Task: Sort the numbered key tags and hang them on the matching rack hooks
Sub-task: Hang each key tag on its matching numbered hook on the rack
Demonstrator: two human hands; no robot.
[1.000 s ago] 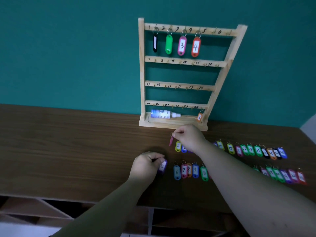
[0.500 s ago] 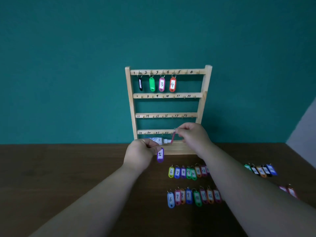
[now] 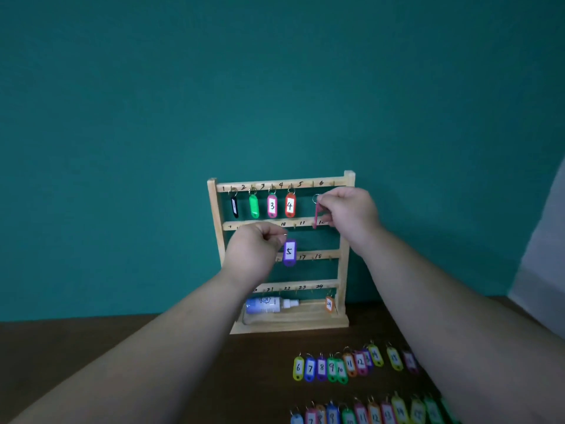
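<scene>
left hand [image 3: 255, 247] pinches purple tag 5 [image 3: 289, 252]; right hand [image 3: 348, 209] pinches an edge-on pink tag [image 3: 316, 214] before the rack [image 3: 348, 240].

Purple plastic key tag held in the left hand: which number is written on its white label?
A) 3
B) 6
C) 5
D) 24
C: the purple plastic key tag dangling from the left hand in front of the rack shows a handwritten 5 facing the camera.
</scene>
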